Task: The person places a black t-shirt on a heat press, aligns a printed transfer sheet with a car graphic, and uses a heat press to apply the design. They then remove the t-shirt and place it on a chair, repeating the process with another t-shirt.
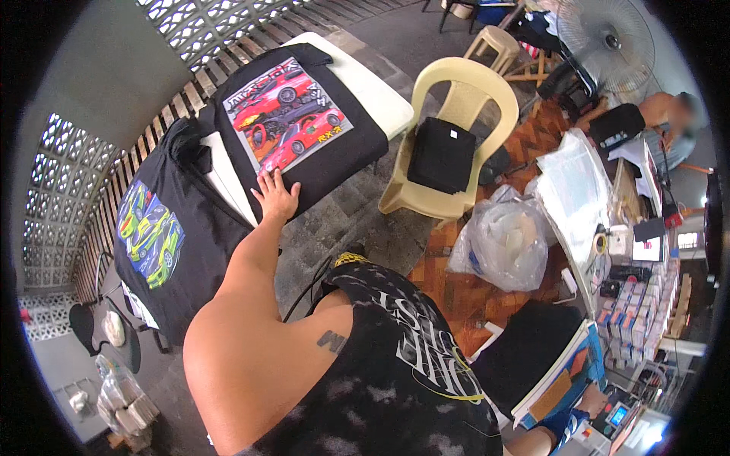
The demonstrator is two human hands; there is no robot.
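Note:
My left hand (277,196) lies flat, fingers spread, on the lower edge of a black T-shirt (346,129). A large print of red cars (289,114) covers the shirt, which is laid over a white board (372,83). To its left, a second black T-shirt (194,251) with a green and blue car print (150,234) hangs over another support. At the lower right, my right hand (593,400) is closed beside a machine with a small lit screen (617,415). What its fingers grip is hard to see. Blue and white cloth (566,425) covers that wrist.
A beige plastic chair (475,76) holds folded black cloth (442,156). Beside it sit a clear plastic bag (506,239) and a table with plastic sheeting (578,190). A standing fan (608,42) and another person (673,125) are at the far right. Black fabric (525,357) lies near the machine.

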